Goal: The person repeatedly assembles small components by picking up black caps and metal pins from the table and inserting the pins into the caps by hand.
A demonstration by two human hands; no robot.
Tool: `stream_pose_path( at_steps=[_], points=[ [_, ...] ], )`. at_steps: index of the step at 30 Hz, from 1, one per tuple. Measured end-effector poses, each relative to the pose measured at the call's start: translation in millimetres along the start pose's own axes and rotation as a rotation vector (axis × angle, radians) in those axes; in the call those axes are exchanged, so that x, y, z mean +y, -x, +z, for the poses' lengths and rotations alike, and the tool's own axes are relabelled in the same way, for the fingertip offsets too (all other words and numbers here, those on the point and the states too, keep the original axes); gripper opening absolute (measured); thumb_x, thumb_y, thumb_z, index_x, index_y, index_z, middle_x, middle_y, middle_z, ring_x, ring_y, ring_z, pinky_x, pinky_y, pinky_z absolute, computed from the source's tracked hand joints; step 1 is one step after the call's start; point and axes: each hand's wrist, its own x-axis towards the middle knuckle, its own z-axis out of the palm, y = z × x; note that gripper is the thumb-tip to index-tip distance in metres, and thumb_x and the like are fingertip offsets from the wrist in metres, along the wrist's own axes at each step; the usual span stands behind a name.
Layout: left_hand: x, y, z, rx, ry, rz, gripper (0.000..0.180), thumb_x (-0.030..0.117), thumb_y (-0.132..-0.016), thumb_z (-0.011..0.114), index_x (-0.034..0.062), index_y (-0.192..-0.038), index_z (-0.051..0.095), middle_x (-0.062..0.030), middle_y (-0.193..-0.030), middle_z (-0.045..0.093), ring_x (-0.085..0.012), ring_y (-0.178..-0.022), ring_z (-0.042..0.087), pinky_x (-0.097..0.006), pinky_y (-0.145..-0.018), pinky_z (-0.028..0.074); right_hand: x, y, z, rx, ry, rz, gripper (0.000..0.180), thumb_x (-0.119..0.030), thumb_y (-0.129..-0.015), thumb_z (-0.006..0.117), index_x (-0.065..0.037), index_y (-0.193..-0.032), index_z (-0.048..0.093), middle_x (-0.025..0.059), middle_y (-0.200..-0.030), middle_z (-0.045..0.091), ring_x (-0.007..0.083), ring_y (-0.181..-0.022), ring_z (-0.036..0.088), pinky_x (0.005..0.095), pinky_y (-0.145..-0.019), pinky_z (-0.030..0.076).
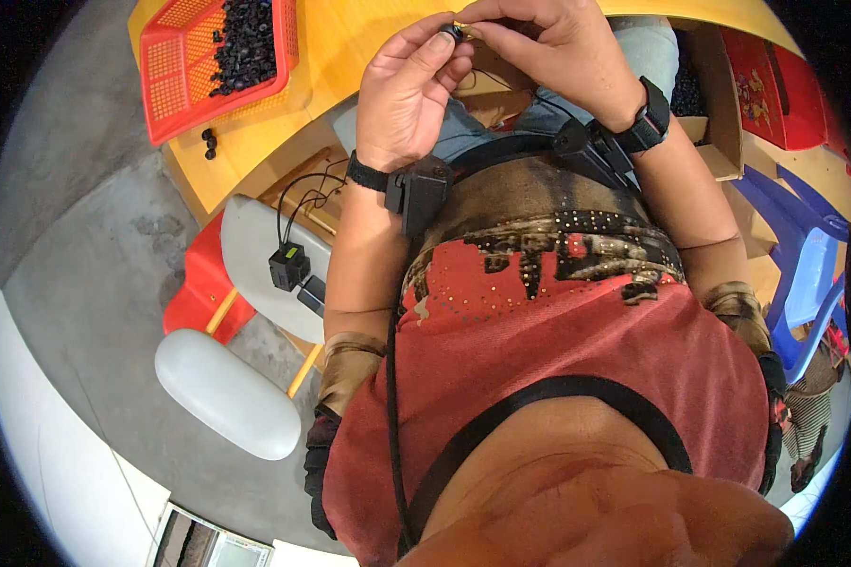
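My left hand (pixel 408 90) and my right hand (pixel 548 47) meet at the top of the view, above the yellow table (pixel 350 38). Both pinch one small black part (pixel 453 33) between their fingertips. The part is tiny and mostly hidden by the fingers. Each wrist carries a black strap with a black device on it. A red basket (pixel 175 66) with several small black parts (pixel 246 42) stands on the table to the left of my left hand.
Two loose black parts (pixel 209 141) lie on the table near the basket. A grey chair (pixel 255 260) with a small black box and cables sits at my left. A cardboard box (pixel 714 104) and blue chairs (pixel 804 274) stand at the right. Grey floor lies to the left.
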Motion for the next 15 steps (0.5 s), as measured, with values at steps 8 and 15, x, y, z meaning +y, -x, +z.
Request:
stream_pose_path(
  at_steps=[8,15],
  points=[
    [-4.0,-1.9,5.5,-0.039,0.01,0.021,0.022,0.003,-0.088,0.057,-0.001,-0.11,0.058,-0.009,-0.099,0.063,-0.0166,-0.086,0.062,-0.028,-0.079,0.051,5.5,-2.4,3.2,-0.11,0.213,-0.133,0.018,-0.001,-0.074,0.063,0.003,-0.091,0.063,0.0166,-0.08,0.059,0.0324,-0.077,0.058,0.0373,-0.066,0.048],
    [-1.9,-2.9,7.2,-0.025,0.178,0.054,0.024,0.005,-0.091,0.054,-0.0007,-0.113,0.056,-0.0079,-0.099,0.063,-0.0148,-0.084,0.06,-0.028,-0.079,0.05,-14.9,-9.4,2.8,-0.161,0.188,-0.167,0.032,-0.003,-0.075,0.061,0.004,-0.106,0.059,0.0195,-0.091,0.057,0.0345,-0.085,0.056,0.0378,-0.073,0.048]
  ],
)
